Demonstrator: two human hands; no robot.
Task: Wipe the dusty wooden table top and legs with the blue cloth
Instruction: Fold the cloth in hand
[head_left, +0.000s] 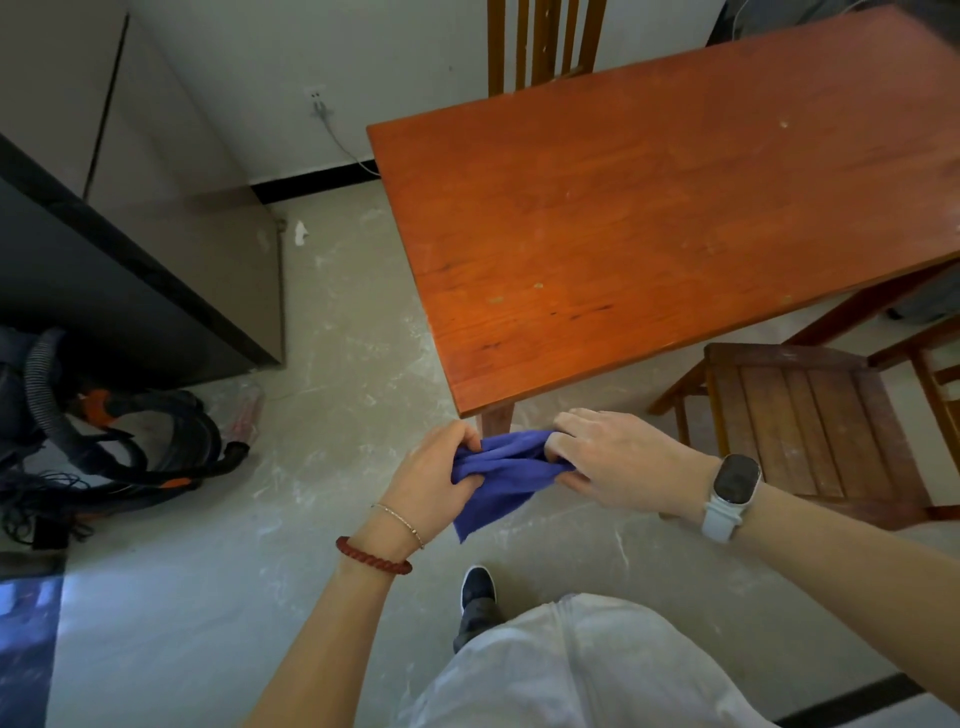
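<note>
The blue cloth (501, 470) is held bunched between both hands, in the air just near of the near corner of the wooden surface (649, 223) and in front of its near leg (497, 418). The left hand (434, 480) is curled round the cloth's left end, with fingers and thumb closed on the folds; a red bead bracelet and a thin chain are worn on that wrist. The right hand (621, 465) grips the cloth's right end, its fingers tucked under; a pale-strapped watch (732, 491) is worn on its wrist. A loose corner of the cloth hangs down below the left hand. The cloth is not touching the surface.

Pale specks and dull patches are seen on the orange-brown top. A slatted wooden chair (810, 415) stands to the right, partly under the surface, close beside the right hand. Another chair back (545, 41) rises at the far edge. To the left, a vacuum cleaner with hose (119, 431) lies on the scuffed floor beside a dark cabinet (130, 280).
</note>
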